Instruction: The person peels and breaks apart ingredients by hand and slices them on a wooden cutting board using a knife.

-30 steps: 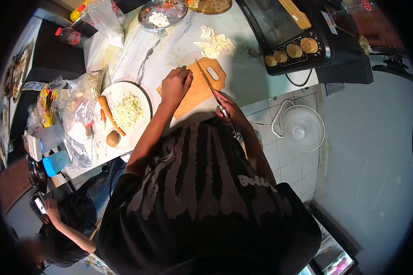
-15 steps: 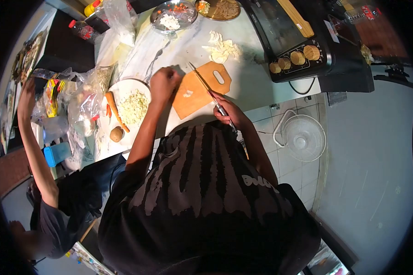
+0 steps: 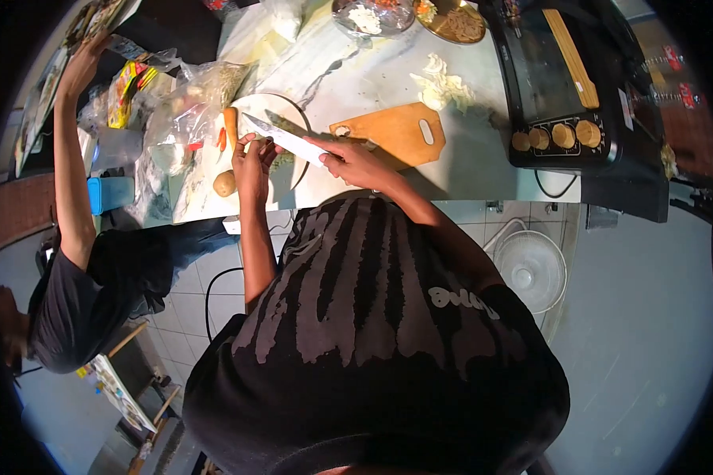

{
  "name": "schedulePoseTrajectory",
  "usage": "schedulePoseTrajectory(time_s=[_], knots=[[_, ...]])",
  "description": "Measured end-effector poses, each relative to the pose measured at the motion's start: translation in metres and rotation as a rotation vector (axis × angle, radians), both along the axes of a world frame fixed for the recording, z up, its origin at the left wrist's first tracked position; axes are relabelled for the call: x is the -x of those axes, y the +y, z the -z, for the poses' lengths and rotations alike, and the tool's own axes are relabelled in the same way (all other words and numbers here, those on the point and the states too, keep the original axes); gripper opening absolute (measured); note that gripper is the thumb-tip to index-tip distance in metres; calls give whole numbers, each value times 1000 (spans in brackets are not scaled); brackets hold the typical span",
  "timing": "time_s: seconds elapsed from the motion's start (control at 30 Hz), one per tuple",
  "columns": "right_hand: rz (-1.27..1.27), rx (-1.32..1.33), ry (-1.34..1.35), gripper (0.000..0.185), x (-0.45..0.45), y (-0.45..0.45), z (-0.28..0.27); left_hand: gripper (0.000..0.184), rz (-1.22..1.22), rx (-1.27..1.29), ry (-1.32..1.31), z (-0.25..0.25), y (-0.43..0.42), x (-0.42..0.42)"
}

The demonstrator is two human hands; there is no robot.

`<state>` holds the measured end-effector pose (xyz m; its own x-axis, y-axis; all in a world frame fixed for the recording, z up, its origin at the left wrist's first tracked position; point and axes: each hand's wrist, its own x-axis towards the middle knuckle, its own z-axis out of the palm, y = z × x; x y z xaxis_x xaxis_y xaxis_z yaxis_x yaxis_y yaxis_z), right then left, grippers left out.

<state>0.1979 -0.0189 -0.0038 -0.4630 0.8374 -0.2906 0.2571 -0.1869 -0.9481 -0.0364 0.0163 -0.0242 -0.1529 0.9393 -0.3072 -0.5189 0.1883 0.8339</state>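
My right hand (image 3: 355, 164) grips a kitchen knife (image 3: 297, 145), its blade pointing left over the white plate (image 3: 268, 103). My left hand (image 3: 253, 161) is over the plate by the blade, fingers bent together; whether something small is in them is hidden. Chopped pale bits (image 3: 281, 161) on the plate are mostly covered by my hands. Also on the plate are a carrot (image 3: 230, 125), red chilies (image 3: 222, 141) and a potato (image 3: 224, 184). To the right lies a wooden cutting board (image 3: 396, 134) with a small white piece (image 3: 341, 131) on it.
Pale leafy scraps (image 3: 444, 83) lie behind the board. Metal plates of chopped food (image 3: 372, 17) stand at the back. On the right is a black oven (image 3: 547, 87); plastic bags (image 3: 174, 119) crowd the left. Another person's arm (image 3: 71, 158) reaches in at far left.
Both hands have moved left from the cutting board to the plate. The knife went along in my right hand and now lies over the plate. The whole view has shifted.
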Motion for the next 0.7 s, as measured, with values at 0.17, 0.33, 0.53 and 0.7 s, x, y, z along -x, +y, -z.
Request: schedulePoseTrajectory(time_s=[0.17, 0.33, 0.53, 0.7], knots=[[4, -378, -185, 47, -3, 4, -1, 16, -92, -76, 253, 9, -3, 4], [42, -312, -349, 46, -26, 0, -30, 10, -145, -138, 707, 1, -3, 4], [379, -288, -121, 47, -81, -28, -9, 51, -64, -459, 1516, -36, -7, -33], [595, -151, -35, 48, -119, -65, -2, 45, 520, -339, 1206, -52, -8, -99]])
